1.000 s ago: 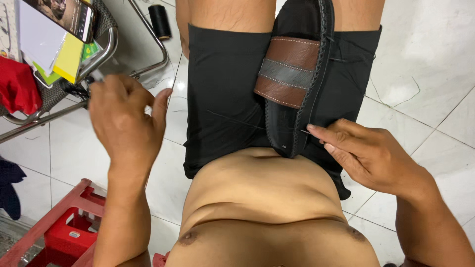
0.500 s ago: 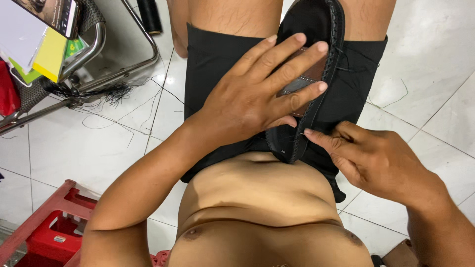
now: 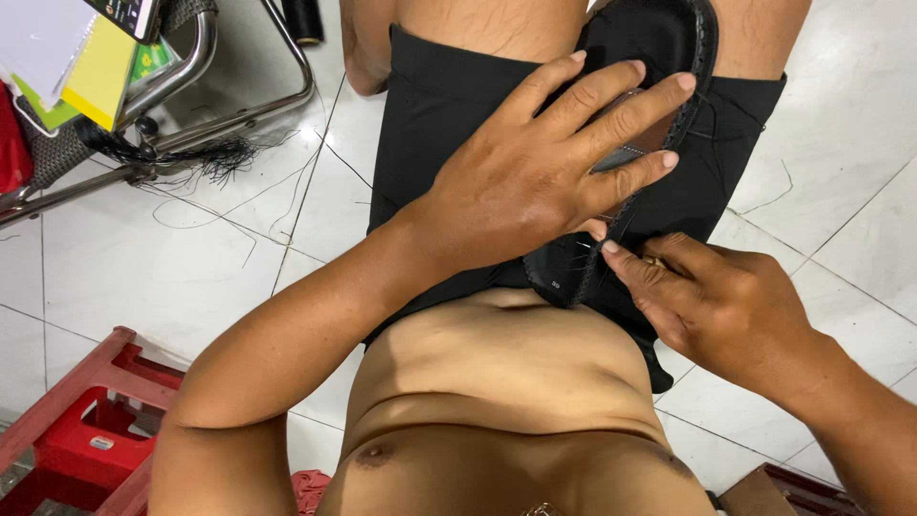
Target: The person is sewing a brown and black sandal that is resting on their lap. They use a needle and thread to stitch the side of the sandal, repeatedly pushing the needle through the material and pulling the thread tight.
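While a red plastic stool (image 3: 67, 430) sits at the near left and a metal chair frame (image 3: 229, 105) stands far left on the white tiled floor (image 3: 143, 268), the left hand (image 3: 535, 177) lies spread flat, fingers splayed, pressing a black sandal (image 3: 659, 38) onto the lap. Just right, the right hand (image 3: 716, 301) pinches the sandal's near edge at its stitched rim.

Under you is a white tiled floor (image 3: 143, 277). A metal chair frame (image 3: 229, 105) stands on it at the upper left, with loose black threads (image 3: 215, 167) on the tiles beside it, and a red plastic stool (image 3: 72, 430) at the lower left corner
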